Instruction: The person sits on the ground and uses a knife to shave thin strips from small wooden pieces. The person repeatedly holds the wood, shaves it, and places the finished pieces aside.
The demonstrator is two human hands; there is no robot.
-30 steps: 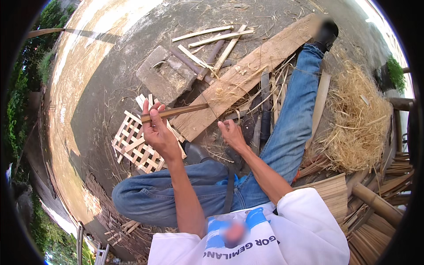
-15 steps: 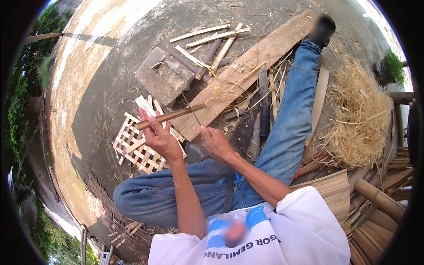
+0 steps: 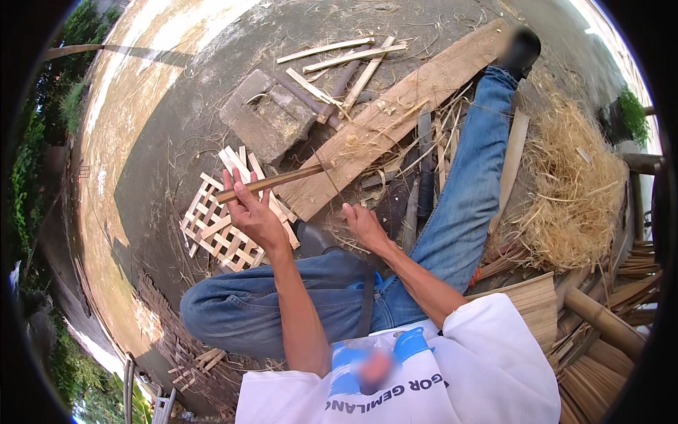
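My left hand (image 3: 257, 220) holds a brown bamboo strip (image 3: 282, 179) between thumb and fingers, and the strip's far end points right over the wooden plank (image 3: 395, 117). In my right hand (image 3: 366, 226) is a knife, its grip hidden in the closed fingers. The thin dark knife blade (image 3: 327, 172) slants up and left, crossing the strip close to its far end; I cannot tell if they touch. Below the left hand lies a woven bamboo lattice (image 3: 219, 230), with several pale strips (image 3: 239, 161) beside it.
A stone block (image 3: 265, 116) sits left of the plank. Beyond it lie loose pale slats (image 3: 355, 59) and dark sticks. Fine shavings (image 3: 565, 187) are heaped to the right of my outstretched leg (image 3: 466, 187). Bamboo poles (image 3: 604, 319) and split pieces lie at lower right.
My right hand has moved right and slightly nearer to me, carrying the blade along the strip toward its far end. The left hand keeps its hold, almost in place.
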